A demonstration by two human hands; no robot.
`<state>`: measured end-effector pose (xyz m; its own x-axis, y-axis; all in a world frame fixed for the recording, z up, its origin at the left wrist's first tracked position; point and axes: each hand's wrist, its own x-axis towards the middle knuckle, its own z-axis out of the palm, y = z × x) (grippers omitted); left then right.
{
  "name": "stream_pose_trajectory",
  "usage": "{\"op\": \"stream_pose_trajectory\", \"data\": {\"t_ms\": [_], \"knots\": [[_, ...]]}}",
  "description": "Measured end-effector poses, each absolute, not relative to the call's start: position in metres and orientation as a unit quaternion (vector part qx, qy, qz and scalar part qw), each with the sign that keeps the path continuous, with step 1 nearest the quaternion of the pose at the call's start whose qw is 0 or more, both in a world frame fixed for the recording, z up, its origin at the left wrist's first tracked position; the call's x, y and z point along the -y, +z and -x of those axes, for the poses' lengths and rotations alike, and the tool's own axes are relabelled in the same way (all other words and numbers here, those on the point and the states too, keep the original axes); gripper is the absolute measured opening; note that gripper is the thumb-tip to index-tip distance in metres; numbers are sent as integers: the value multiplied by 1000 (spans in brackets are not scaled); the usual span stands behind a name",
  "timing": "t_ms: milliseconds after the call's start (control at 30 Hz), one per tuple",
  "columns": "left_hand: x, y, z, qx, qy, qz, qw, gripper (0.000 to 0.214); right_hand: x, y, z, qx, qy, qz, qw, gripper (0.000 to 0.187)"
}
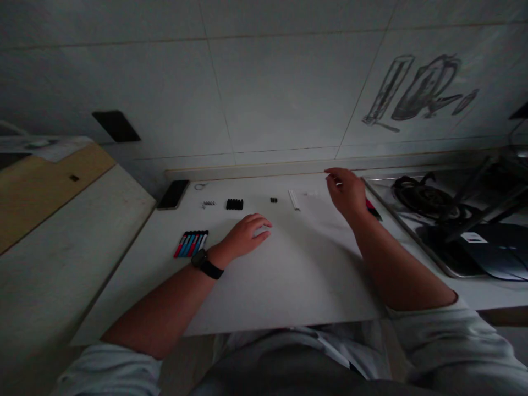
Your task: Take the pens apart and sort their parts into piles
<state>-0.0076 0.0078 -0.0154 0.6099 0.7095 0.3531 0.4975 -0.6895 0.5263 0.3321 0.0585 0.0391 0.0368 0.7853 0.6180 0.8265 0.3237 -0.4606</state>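
Note:
My left hand (pixel 247 234) rests low over the white tabletop (pixel 280 280), thumb and fingers apart, with nothing in it. A black watch is on that wrist. My right hand (pixel 347 192) hovers over the back right of the table, fingers bent with a gap to the thumb, and no held thing shows. Partly behind it lies a red and black item (pixel 373 210). Nearest my left hand is a row of short black pieces (pixel 235 204). Small dark pieces (pixel 274 200) and thin white strips (pixel 293 199) lie between the hands. Tiny pale bits (pixel 311 193) are near my right hand.
Red, blue and white pen-like tubes (pixel 191 244) lie side by side at the left. Behind them are small metallic parts (pixel 208 203), a ring-like item (pixel 200 187) and a phone (pixel 174 194). A gas stove (pixel 429 198) stands right; a tiled wall (pixel 280 93) bounds the back.

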Motion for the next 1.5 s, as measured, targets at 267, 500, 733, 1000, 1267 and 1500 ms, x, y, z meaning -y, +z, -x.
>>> {"op": "stream_pose_trajectory", "data": {"t_ms": [267,500,733,1000,1267,1500], "knots": [[-7,-14,6,-356,251,-882,179,18,-24,1,-250,913,103,360,158,26],[-2,-8,6,-377,188,-900,114,41,-29,-9,-249,926,96,334,148,25],[-9,5,37,-473,104,-875,-3,40,-29,-7,-251,926,105,335,138,27],[-32,41,124,-625,24,-780,-22,25,-27,-5,-250,923,114,334,155,26],[-40,38,164,-639,-28,-767,49,41,-28,-6,-251,926,103,333,142,27],[-38,35,141,-613,-4,-789,28,46,-29,-8,-252,928,102,327,144,26]]}}
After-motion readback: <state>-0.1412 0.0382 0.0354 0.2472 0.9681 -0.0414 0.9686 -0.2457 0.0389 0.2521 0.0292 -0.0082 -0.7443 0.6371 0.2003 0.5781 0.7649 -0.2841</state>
